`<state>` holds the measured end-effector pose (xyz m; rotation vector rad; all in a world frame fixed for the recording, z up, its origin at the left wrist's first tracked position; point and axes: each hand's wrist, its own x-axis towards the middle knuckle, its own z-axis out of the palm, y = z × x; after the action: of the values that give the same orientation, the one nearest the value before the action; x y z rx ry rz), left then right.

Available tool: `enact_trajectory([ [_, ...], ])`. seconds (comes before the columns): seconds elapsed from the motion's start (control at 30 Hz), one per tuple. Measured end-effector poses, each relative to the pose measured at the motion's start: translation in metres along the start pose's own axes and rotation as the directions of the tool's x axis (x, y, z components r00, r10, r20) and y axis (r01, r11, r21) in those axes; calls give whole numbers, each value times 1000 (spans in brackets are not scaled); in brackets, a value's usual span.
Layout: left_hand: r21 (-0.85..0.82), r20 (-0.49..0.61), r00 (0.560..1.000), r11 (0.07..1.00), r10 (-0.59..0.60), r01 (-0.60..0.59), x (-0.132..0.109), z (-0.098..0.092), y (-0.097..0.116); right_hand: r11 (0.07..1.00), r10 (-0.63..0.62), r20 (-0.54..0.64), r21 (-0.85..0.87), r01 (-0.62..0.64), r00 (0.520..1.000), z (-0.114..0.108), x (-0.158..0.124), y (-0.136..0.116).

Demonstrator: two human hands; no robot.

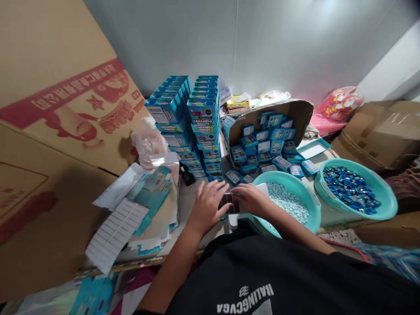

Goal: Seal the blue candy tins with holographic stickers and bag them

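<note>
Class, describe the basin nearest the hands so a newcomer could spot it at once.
Find the cardboard box piled with small blue boxes. Nearer the camera, under the right forearm, sits a turquoise basin. Its pieces are pale; the other basin holds dark blue ones.

There are two bare hands: one left hand [206, 204] and one right hand [247, 197]. I count two turquoise plastic basins, the first basin [314, 218] and the second basin [390, 204]. The light blue small candies [290, 203] and the dark blue shiny round pieces [351, 188] are too many to be counted. Tall stacks of blue printed cardboard boxes are two: left stack [175, 127], right stack [206, 131]. Small blue rectangular boxes [263, 146] number more than a dozen.
</note>
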<state>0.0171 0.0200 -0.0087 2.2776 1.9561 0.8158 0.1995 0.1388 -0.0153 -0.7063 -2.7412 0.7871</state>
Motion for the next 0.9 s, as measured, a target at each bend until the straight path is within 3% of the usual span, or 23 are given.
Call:
enact_trajectory([
  [0.1,-98,110,993,994,53,-42,-1,-4,-8,997,-73,26,-20,73,997,-8,3,-20],
  [0.17,-154,114,992,988,49,-31,-9,-5,-16,997,-29,45,-71,32,999,-11,2,-26],
  [0.27,-94,98,995,996,10,0,-21,-12,-18,997,-4,82,-72,10,997,-14,0,-31],
  [0.4,60,-30,999,998,22,-20,-36,-18,-5,999,-51,17,12,51,999,-15,-1,-39],
  [0.53,154,-192,978,987,83,-53,-51,-11,0,995,-35,-38,94,39,999,-15,2,-47],
  [0.67,144,-215,971,987,101,-71,-62,-4,-4,991,-10,-31,135,15,999,-14,1,-55],
  [0.77,18,-168,977,991,131,-130,-67,0,-3,984,55,-61,175,-43,997,-10,-1,-51],
  [0.83,-188,-129,985,972,119,-142,-68,4,-1,967,178,-122,208,-150,976,-7,-3,-36],
  [0.9,-427,-156,986,904,-63,-9,-70,9,2,919,372,-193,214,-331,908,-5,-8,-9],
])
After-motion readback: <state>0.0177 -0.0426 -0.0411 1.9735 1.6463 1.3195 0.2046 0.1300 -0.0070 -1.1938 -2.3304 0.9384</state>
